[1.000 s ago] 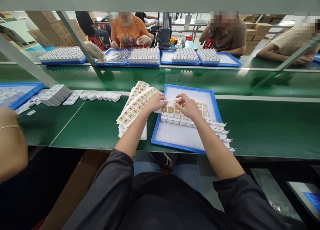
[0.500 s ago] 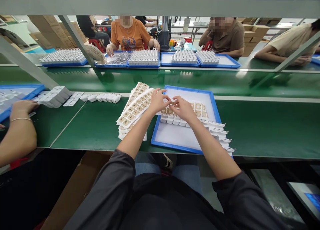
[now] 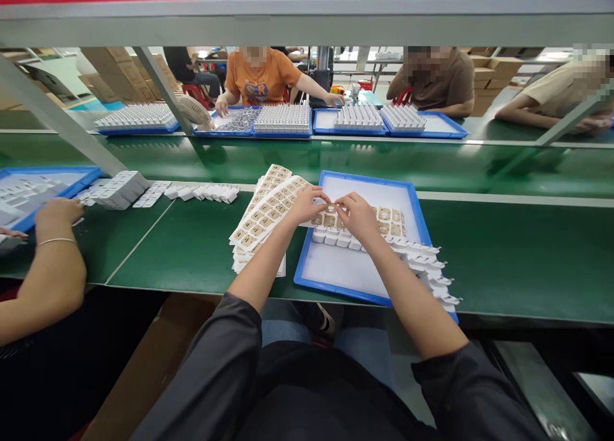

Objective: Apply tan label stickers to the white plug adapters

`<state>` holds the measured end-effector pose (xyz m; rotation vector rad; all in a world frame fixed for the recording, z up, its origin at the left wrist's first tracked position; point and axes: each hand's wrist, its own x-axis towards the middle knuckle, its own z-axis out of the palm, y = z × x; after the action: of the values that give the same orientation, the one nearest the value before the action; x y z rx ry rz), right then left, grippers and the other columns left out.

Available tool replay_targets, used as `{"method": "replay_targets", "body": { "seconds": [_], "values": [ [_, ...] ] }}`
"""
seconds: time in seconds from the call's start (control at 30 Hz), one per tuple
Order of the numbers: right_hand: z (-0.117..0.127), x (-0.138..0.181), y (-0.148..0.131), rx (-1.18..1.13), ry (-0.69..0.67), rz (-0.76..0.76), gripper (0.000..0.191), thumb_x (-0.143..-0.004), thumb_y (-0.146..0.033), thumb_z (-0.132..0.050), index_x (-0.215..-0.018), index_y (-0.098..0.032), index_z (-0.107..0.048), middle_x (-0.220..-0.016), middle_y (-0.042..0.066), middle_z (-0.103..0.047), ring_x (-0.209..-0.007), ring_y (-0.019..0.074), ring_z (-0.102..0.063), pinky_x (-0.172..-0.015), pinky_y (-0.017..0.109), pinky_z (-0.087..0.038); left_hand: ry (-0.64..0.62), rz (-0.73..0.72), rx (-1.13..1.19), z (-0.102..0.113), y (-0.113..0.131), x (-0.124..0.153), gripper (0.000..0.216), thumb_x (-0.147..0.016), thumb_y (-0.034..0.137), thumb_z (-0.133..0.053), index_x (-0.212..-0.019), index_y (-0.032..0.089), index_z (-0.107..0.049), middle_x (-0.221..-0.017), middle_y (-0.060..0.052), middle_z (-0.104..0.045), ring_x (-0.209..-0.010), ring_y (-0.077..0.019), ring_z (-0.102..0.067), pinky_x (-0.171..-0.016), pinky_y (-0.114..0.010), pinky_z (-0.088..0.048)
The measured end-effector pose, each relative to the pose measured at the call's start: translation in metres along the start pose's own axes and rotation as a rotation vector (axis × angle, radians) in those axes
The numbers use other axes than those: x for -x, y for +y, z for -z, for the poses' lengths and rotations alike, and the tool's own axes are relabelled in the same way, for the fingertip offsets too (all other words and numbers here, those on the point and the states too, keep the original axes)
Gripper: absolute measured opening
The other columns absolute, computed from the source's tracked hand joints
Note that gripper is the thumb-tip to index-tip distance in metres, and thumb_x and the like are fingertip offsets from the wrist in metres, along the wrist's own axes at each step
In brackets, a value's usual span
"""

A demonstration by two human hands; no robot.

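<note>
Inside the blue-rimmed tray [image 3: 345, 271], white pieces [image 3: 330, 237] line up along the near edge of a sticker sheet [image 3: 384, 215], over which the left hand [image 3: 309, 205] and right hand [image 3: 357, 217] nearly meet, both bent inward, though I can't tell what they pinch. More sheets [image 3: 263, 217] lie fanned left of the tray, and the right forearm [image 3: 412, 294] hides some pieces. Opposite, an orange-shirted worker's arm [image 3: 314, 86] stretches farther sideways than a half-second ago.

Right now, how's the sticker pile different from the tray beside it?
The sticker pile is white with tan patches; the tray has a blue rim and pale floor. The sticker pile is fanned-out layers; the tray is one wider piece. Both rest on the green table.
</note>
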<state>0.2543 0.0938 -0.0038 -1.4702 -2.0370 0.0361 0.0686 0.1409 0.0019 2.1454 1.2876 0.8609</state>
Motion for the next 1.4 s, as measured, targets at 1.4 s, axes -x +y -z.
{"method": "replay_targets", "body": {
  "seconds": [1.4],
  "values": [
    [0.034, 0.148, -0.034, -0.881, 0.190, -0.458, 0.027, -0.086, -0.048, -0.073, -0.093, -0.021, -0.074, -0.088, 0.006, -0.073, -0.075, 0.0191, -0.067, -0.070, 0.033, -0.059, 0.174, -0.197, 0.473, -0.034, 0.071, 0.133, 0.013, -0.088, 0.034, -0.074, -0.082, 0.022, -0.071, -0.106, -0.007, -0.078, -0.119, -0.0254, -0.063, -0.111, -0.046, -0.045]
  ]
}}
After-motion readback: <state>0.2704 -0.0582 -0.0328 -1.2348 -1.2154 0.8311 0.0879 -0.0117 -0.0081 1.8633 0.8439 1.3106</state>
